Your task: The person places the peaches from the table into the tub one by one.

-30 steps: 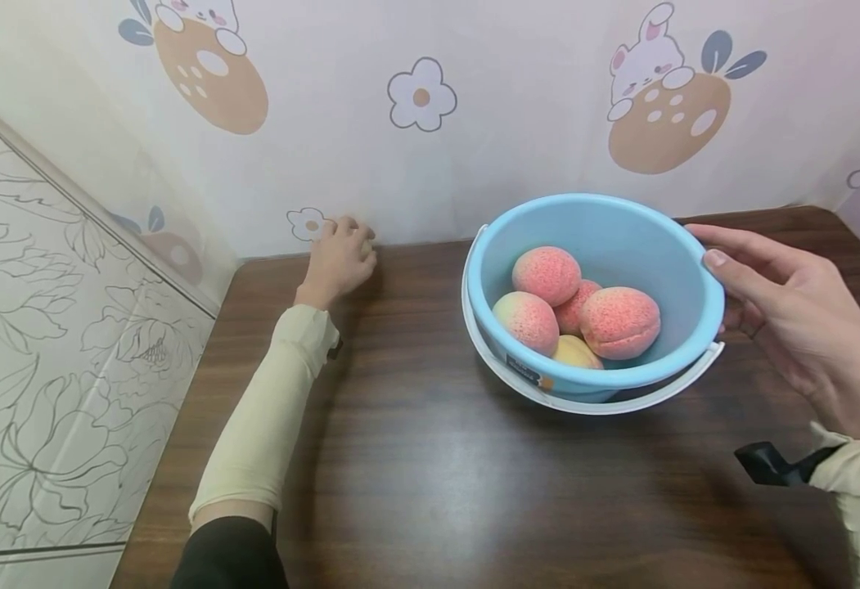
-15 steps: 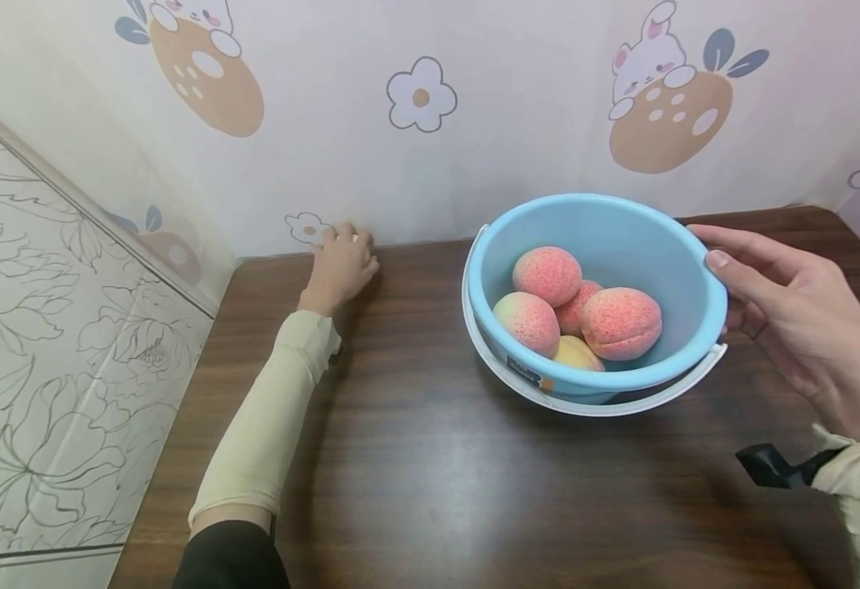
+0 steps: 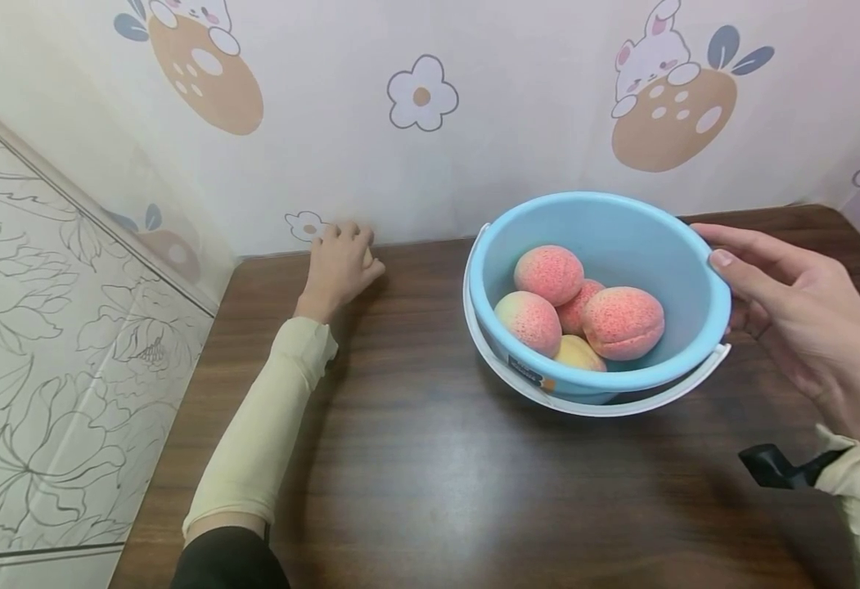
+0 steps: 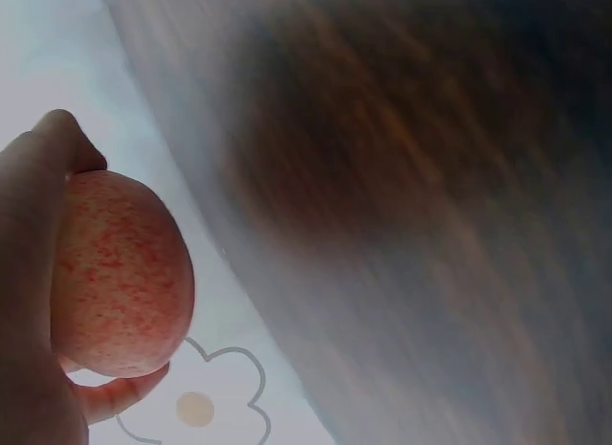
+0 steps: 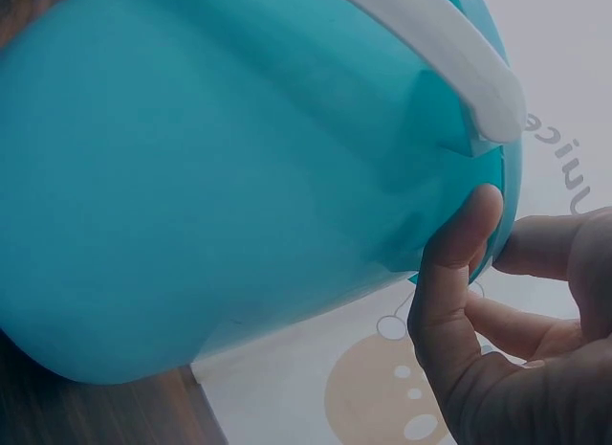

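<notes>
My left hand (image 3: 337,268) is at the back left of the table, close to the wall. In the left wrist view its fingers and thumb curl round a reddish peach (image 4: 124,278); the hand hides most of it in the head view. On the right stands a light-blue bucket (image 3: 643,245) with a white handle (image 3: 503,378) lowered at the front. Several pink and yellow peaches (image 3: 547,275) lie inside it. My right hand (image 3: 805,307) pinches the bucket's right rim, thumb on one side and fingers on the other, also seen in the right wrist view.
Dark brown wood tabletop (image 3: 415,442) runs under both arms. A wall (image 3: 518,106) with rabbit and flower prints closes off the back. At the left is a white panel (image 3: 54,368) with line-drawn flowers.
My left thumb has spread slightly to the right, and the left hand has shifted only a little. The bucket and the right hand on its rim look almost the same.
</notes>
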A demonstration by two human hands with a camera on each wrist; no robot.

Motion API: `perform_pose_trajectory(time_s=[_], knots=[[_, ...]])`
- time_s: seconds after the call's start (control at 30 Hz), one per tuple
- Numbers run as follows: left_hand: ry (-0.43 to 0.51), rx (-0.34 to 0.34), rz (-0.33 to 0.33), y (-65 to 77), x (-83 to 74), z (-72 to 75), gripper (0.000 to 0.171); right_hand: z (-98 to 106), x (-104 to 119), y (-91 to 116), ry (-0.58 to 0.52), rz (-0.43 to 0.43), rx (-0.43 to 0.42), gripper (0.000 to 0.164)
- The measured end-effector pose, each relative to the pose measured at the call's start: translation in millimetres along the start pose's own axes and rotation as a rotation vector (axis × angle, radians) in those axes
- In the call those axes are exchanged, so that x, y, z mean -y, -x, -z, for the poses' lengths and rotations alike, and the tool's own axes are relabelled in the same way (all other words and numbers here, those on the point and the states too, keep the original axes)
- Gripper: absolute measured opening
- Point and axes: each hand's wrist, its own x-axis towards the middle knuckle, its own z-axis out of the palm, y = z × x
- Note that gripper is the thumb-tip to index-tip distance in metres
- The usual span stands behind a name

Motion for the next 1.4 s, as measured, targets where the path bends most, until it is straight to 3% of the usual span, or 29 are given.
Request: perform_pose_trajectory(time_s=[0.33,0.77,1.23,1.4], knots=[[-0.089,-0.232,-0.150,3.4,-5.3,5.0,0.020,-0.2,-0.2,0.8,-0.027,-0.004,-0.011,0.044],[-0.095,-0.302,-0.190,1.7,-20.8,24.9,0.024,-0.3,-1.0,0.2,-0.014,0.007,-0.004,0.044],[-0.100,-0.406,-0.263,1.3,-50.8,60.8,0.022,1.2,-1.8,-0.3,0.033,-0.003,-0.015,0.046],[-0.110,-0.457,-0.304,0.3,-63.1,74.4,0.021,0.6,-1.8,-1.0,-0.001,0.006,0.001,0.045]])
